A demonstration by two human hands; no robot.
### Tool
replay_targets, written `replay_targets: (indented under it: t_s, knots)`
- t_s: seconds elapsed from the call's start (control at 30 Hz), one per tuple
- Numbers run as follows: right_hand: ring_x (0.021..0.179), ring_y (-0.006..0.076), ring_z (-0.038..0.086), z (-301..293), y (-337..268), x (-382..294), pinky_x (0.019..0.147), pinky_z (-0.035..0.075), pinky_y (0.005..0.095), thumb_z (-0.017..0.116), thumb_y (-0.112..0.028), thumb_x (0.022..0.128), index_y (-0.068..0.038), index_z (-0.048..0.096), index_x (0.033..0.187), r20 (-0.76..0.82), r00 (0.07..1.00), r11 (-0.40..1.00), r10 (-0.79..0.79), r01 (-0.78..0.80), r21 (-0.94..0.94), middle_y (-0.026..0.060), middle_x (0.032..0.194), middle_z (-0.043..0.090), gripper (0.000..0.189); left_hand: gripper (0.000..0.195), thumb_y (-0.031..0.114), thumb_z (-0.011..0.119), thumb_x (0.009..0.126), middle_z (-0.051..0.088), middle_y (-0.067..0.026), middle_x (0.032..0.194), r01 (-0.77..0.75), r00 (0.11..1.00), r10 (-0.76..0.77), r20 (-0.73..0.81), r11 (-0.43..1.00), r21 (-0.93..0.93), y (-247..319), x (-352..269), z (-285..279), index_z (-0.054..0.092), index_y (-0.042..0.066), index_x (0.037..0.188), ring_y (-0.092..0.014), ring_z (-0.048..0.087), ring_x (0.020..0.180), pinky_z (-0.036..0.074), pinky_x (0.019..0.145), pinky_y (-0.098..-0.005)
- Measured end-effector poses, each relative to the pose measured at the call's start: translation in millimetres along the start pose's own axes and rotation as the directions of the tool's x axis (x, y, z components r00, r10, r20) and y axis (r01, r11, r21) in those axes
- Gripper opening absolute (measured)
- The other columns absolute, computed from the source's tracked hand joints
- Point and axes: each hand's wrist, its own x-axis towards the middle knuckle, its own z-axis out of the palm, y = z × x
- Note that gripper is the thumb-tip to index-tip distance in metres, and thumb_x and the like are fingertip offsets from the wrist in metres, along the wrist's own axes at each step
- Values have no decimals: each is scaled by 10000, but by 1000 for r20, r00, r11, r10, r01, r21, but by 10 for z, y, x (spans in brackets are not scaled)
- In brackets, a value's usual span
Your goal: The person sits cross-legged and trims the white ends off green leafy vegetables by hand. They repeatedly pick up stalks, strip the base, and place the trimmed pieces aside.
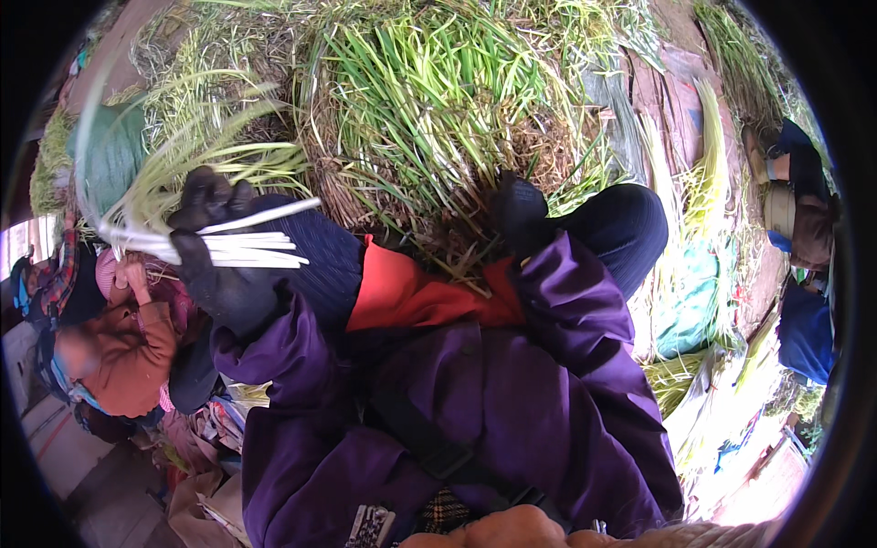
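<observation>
My left hand, in a dark glove, is closed around a bunch of long stalks with white lower ends. Their pale yellow-green leaves trail off to the left, blurred. My right hand, also gloved, reaches to the near edge of a large heap of green leafy stalks. Its fingertips are lost among the roots and dry litter, so its grip is hidden. Brown root ends show along the heap's near side, between my bent knees. A red cloth covers my lap.
Close on my left sits a person in a rust-coloured top. A green sack stands beyond. On the right, bundles of pale stalks and a green plastic sheet lie on the ground. Another person's legs show at the far right.
</observation>
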Motion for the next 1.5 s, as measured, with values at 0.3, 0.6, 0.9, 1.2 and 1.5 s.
replay_targets:
  t_s: [0.3,0.6,0.9,1.2,1.5]
  knots:
    - [520,186,518,-303,-31,17,485,404,320,573,-243,873,-60,602,820,-347,926,912,-146,262,316,38,601,545,193,219,255,539,914,554,-128,1040,332,917,-375,-137,907,-257,-941,-371,90,580,44,956,-142,464,730,399,695,-308]
    - [560,33,417,-631,-233,-386,513,320,202,524,-157,924,-42,603,836,276,931,179,239,-321,930,-36,653,531,166,223,246,573,899,574,-115,965,626,742,-670,16,685,-372,-1479,-774,120,562,43,990,-42,369,526,331,494,-195]
    - [539,29,455,-381,-186,-594,497,348,177,520,-212,936,-24,620,974,373,928,127,-21,-368,921,-25,702,600,217,137,104,556,871,576,-69,870,759,600,-798,-47,587,-281,-1576,-814,216,538,27,984,-50,376,469,314,438,-205]
    - [547,31,441,-510,-328,-567,491,370,206,586,-108,882,-15,648,916,-43,974,523,223,-83,849,-11,638,548,117,137,101,547,879,601,-95,873,763,608,-783,-132,622,-178,-1606,-805,254,546,17,988,-43,382,485,328,455,-212]
    - [678,287,584,-688,-286,-182,574,466,370,558,-72,830,-35,577,1054,-403,914,997,-45,66,38,127,860,607,227,125,108,568,880,592,-81,849,713,643,-714,-278,690,-123,-1609,-819,251,545,28,974,-48,377,479,326,449,-222]
